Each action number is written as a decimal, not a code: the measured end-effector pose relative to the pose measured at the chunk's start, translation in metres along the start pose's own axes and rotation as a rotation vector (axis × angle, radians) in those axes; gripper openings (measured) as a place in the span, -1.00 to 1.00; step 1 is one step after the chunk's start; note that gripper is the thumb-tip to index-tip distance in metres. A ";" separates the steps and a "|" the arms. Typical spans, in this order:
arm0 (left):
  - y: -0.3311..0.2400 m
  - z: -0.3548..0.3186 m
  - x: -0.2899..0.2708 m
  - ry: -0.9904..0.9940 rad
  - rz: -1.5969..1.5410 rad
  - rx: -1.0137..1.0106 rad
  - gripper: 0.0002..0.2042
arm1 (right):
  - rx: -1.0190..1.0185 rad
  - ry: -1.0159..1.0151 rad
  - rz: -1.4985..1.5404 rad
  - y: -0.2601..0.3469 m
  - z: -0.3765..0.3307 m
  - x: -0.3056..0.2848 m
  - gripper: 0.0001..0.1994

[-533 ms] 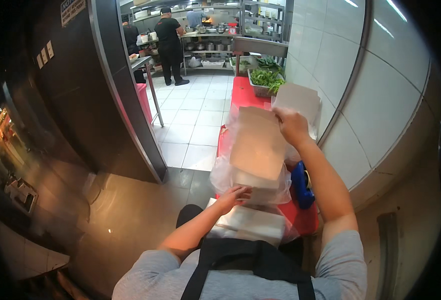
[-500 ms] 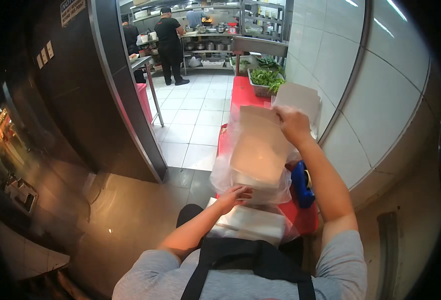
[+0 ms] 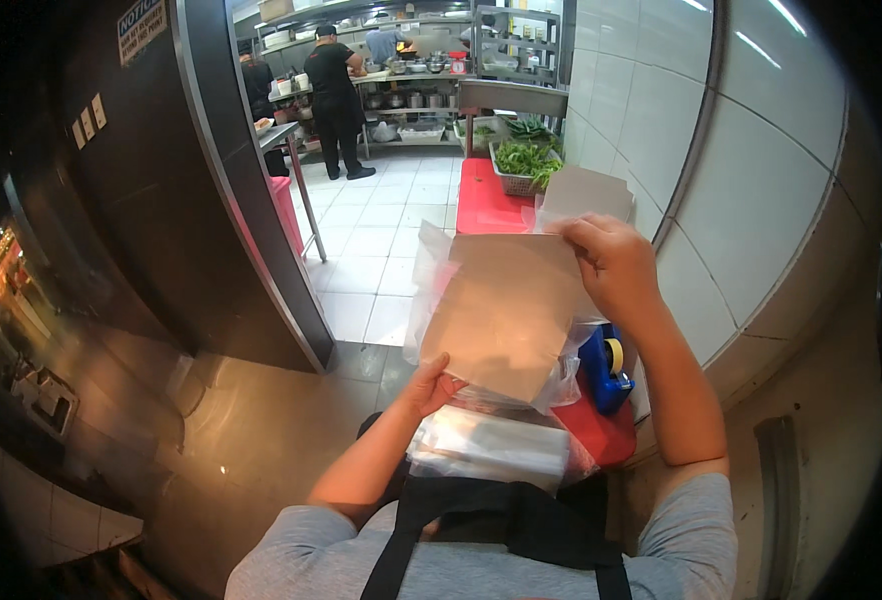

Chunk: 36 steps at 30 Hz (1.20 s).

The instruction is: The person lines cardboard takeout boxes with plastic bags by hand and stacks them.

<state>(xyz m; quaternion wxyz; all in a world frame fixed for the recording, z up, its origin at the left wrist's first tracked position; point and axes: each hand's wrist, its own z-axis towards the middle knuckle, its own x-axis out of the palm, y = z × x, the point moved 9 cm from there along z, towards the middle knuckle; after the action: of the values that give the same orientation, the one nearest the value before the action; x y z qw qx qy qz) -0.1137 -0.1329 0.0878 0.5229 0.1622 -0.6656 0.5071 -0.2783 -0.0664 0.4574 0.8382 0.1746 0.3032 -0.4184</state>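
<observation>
A flat brown cardboard sheet [image 3: 506, 310] is held up in front of me, tilted, between both hands. My left hand [image 3: 431, 388] pinches its lower left corner, thumb on top. At the upper right corner, my right hand [image 3: 611, 262] grips the edge with bent fingers. Clear plastic [image 3: 434, 250] shows around the sheet's left side; what lies beneath the sheet is hidden. Close to my body lies a stack of clear plastic bags [image 3: 491, 445]. A blue tape dispenser [image 3: 606, 368] with a yellowish roll stands right of the sheet.
The red bench [image 3: 486, 205] carries these things and a basket of leafy greens [image 3: 527, 163] at its far end. More brown cardboard [image 3: 588, 195] lies near the tiled wall [image 3: 706, 300]. A dark partition [image 3: 151, 190] stands left; people work in the kitchen beyond.
My left hand has moved from the plastic below onto the cardboard's lower corner. The sheet has come up and nearer, and my right hand still grips its upper corner, slightly closer to me.
</observation>
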 end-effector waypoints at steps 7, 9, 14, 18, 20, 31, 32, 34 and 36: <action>-0.041 -0.015 0.031 -0.106 0.105 0.034 -0.49 | -0.233 -0.069 0.120 0.021 -0.013 0.002 -0.79; -0.044 -0.015 0.037 -0.098 0.105 0.049 -0.51 | -0.395 -0.360 0.009 0.043 -0.060 -0.011 -0.82; -0.046 -0.015 0.036 -0.208 0.182 0.148 -0.52 | 0.070 0.569 0.792 0.087 -0.219 0.153 -0.51; -0.026 -0.024 0.012 -0.415 0.236 0.048 -0.50 | 1.260 0.400 1.724 0.043 -0.322 0.255 -0.37; -0.012 -0.026 0.018 -0.260 0.295 0.086 -0.40 | 1.206 0.107 1.973 0.014 -0.316 0.259 -0.37; 0.007 -0.033 0.030 -0.211 0.728 0.055 -0.15 | 0.466 -0.074 0.368 -0.105 -0.318 0.227 -0.58; -0.002 -0.019 0.046 -0.210 0.669 0.072 -0.13 | 0.463 0.025 0.223 -0.120 -0.304 0.220 -0.59; -0.031 0.006 0.114 0.119 0.631 0.349 -0.08 | 0.215 -0.245 0.024 -0.141 -0.236 0.177 -0.59; -0.054 0.026 0.149 0.159 0.627 0.521 0.02 | 0.296 -0.291 -0.079 -0.195 -0.168 0.143 -0.57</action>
<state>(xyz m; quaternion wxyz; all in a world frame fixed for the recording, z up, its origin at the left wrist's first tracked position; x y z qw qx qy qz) -0.1469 -0.1318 0.2450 0.3344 0.0388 -0.4896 0.8043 -0.4298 -0.1749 0.2291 0.8213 0.2216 0.1207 -0.5116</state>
